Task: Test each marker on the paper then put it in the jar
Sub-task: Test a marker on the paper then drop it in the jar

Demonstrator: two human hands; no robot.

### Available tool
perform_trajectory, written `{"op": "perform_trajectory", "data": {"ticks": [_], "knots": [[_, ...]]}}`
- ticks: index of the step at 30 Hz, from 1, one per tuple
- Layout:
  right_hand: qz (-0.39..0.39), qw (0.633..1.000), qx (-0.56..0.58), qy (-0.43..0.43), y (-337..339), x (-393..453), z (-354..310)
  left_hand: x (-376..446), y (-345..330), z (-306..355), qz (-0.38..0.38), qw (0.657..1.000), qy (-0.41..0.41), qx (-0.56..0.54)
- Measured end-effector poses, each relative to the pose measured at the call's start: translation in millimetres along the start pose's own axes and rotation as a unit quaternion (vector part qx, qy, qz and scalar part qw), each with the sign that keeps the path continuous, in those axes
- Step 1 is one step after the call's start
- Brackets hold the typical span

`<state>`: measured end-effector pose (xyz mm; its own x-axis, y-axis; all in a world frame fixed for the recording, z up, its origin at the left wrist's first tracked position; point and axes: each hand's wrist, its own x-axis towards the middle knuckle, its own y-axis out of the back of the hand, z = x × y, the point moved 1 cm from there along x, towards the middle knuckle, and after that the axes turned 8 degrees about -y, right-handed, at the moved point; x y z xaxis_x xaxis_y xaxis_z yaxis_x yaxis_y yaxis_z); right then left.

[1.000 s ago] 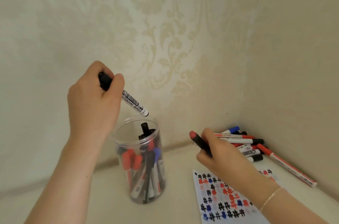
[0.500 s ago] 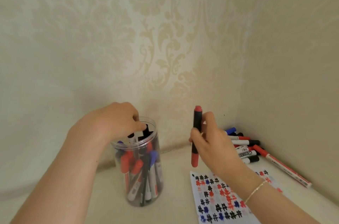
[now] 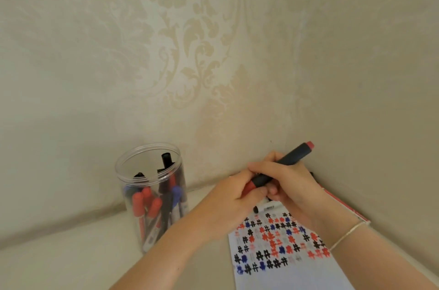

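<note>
A dark marker (image 3: 291, 156) with red ends is held slanted above the paper (image 3: 280, 242). My right hand (image 3: 292, 182) grips its barrel, and my left hand (image 3: 235, 197) pinches the red cap (image 3: 248, 188) at its lower end. The paper carries several red, blue and black hash marks. A clear plastic jar (image 3: 152, 194) stands open to the left with several red, blue and black markers inside. My hands hide most of the loose marker pile; one white marker with a black end (image 3: 267, 207) shows just under them.
Patterned walls meet in a corner right behind my hands. A long red-and-white marker (image 3: 345, 206) lies along the right wall. The pale tabletop (image 3: 71, 254) stretches to the left of the jar.
My left hand left the jar after dropping the black marker in and came across to the red marker's cap. My right hand tilted that marker from upright to slanted.
</note>
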<state>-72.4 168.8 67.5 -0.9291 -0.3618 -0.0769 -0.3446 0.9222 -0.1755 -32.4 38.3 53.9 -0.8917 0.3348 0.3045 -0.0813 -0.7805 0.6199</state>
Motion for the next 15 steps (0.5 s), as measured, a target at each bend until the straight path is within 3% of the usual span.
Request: {"op": "perform_trajectory", "data": {"ticks": [7,15], "knots": [[-0.047,0.998,0.011,-0.038,12.1,-1.1,2.6,3.1,-10.1,-4.1,-0.007,0.998,-0.027,-0.051],[-0.073,0.997,-0.014,-0.032,24.5,-1.4,6.9,6.1,-17.3,-2.1,-0.042,0.985,0.007,-0.164]]}}
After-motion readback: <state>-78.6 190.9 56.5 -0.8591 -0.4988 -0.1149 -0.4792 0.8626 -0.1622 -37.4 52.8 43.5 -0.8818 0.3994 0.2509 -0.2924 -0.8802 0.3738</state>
